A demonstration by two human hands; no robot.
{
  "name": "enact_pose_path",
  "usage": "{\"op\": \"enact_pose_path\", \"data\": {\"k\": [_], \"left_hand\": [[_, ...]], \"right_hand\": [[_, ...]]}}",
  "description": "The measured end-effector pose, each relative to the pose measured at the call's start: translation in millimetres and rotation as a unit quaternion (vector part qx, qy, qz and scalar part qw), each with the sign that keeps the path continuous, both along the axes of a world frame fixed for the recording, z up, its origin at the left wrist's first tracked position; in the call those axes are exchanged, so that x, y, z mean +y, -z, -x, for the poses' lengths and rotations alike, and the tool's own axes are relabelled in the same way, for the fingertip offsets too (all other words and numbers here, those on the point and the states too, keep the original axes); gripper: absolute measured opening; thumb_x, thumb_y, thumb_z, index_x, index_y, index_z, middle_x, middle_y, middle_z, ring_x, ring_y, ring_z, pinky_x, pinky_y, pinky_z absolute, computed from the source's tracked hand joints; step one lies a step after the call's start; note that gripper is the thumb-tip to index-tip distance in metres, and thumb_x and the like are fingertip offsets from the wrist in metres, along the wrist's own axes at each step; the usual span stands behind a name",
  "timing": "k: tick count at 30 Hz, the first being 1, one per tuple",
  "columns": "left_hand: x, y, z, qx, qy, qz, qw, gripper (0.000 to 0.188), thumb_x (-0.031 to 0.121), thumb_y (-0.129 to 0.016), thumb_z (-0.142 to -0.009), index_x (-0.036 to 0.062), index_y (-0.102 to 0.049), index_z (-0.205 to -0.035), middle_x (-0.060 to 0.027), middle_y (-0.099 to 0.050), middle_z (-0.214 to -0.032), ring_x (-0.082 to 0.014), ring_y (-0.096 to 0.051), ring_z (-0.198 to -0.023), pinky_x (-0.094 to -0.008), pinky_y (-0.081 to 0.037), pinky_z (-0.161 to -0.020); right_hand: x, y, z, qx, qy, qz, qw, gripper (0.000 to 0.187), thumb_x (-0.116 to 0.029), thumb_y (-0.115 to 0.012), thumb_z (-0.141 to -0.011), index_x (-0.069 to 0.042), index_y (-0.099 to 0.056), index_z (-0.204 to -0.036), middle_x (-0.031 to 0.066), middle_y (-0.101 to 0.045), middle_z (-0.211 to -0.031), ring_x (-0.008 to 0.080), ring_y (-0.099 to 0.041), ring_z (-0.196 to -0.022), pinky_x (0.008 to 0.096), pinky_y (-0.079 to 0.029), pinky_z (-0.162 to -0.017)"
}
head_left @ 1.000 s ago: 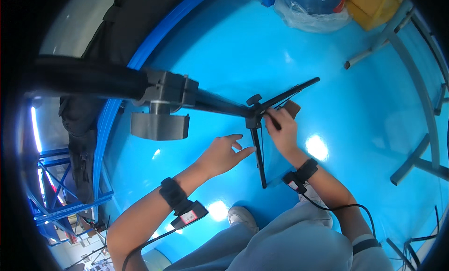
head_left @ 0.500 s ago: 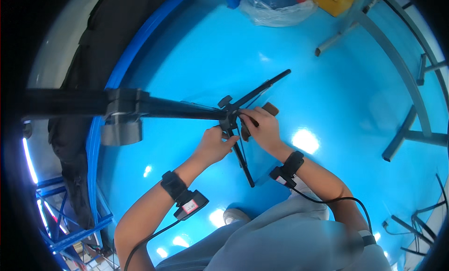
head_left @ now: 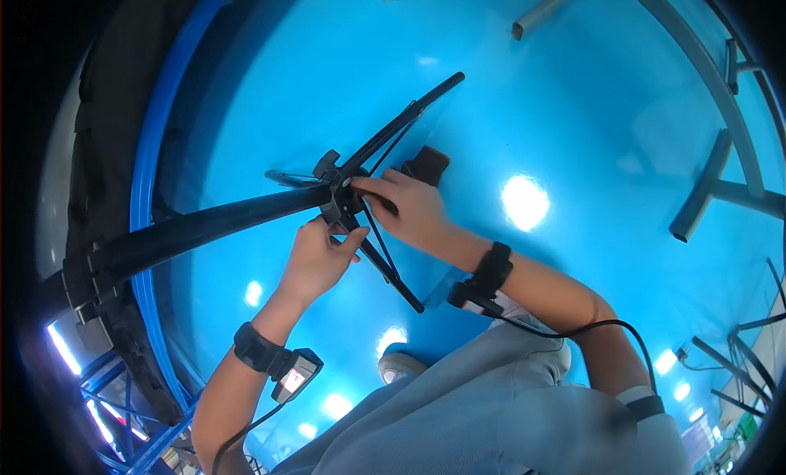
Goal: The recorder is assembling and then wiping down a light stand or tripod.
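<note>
Both hands closer together than a moment ago, meeting at tripod hub (head_left: 337,198); left hand (head_left: 318,258) curled beneath it, right hand (head_left: 409,209) pinching it from the right; black legs (head_left: 385,139) splayed diagonally over blue floor (head_left: 573,106); long axis toward upper right

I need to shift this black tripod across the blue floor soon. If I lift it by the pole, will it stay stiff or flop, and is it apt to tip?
The tripod looks stiff: pole and legs are straight rods. The thin legs probably swing at the hub that both hands, left hand and right hand, grip. It seems top-heavy, likely to tip.
</note>
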State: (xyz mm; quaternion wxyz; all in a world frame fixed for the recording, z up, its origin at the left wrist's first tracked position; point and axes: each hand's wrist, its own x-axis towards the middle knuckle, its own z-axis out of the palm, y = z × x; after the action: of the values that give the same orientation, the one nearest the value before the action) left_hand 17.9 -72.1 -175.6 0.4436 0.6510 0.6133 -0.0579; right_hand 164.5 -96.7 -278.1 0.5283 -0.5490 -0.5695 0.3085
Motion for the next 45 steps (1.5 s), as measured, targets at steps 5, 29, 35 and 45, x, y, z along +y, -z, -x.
{"op": "enact_pose_path", "data": {"k": [5,29,35,45], "left_hand": [[-4,-6,-10,-0.009,-0.014,0.0,1.0,0.025,0.013,-0.063,-0.087,-0.0084,-0.058,-0.098,-0.0145,-0.066,-0.081,-0.0164,-0.066,-0.062,-0.0257,-0.047,-0.053],[-4,-8,-11,-0.008,-0.031,-0.021,0.999,0.029,0.017,-0.066,-0.084,-0.0092,-0.057,-0.093,-0.0181,-0.067,-0.081,-0.0192,-0.066,-0.058,-0.0285,-0.05,-0.052],[-4,0,-6,-0.007,-0.026,-0.022,0.999,0.029,0.02,-0.066,-0.084,-0.0078,-0.058,-0.091,-0.0195,-0.067,-0.081,-0.0201,-0.067,-0.058,-0.0278,-0.05,-0.053],[-7,-2,-6,0.006,-0.032,-0.018,0.999,0.027,0.013,-0.065,-0.085,-0.0093,-0.057,-0.097,-0.0146,-0.066,-0.078,-0.0167,-0.065,-0.059,-0.0249,-0.047,-0.05]], "right_hand": [[6,0,-5,-0.001,-0.004,0.019,1.0,0.018,-0.007,-0.06,-0.083,-0.011,-0.065,-0.1,0.0066,-0.056,-0.075,0.0225,-0.058,-0.061,0.0325,-0.045,-0.051],[-7,4,14,0.141,0.067,0.113,0.981,0.013,-0.014,-0.06,-0.087,-0.004,-0.066,-0.093,0.0125,-0.066,-0.075,0.0218,-0.065,-0.063,0.0304,-0.049,-0.055],[6,-5,22,0.257,0.031,0.118,0.959,0.014,-0.01,-0.063,-0.083,-0.003,-0.066,-0.095,0.0138,-0.067,-0.08,0.0234,-0.065,-0.065,0.0289,-0.05,-0.06],[8,3,-11,0.233,-0.044,0.138,0.962,0.019,-0.014,-0.066,-0.081,-0.006,-0.065,-0.098,0.0101,-0.066,-0.081,0.0247,-0.065,-0.068,0.032,-0.051,-0.059]]}}
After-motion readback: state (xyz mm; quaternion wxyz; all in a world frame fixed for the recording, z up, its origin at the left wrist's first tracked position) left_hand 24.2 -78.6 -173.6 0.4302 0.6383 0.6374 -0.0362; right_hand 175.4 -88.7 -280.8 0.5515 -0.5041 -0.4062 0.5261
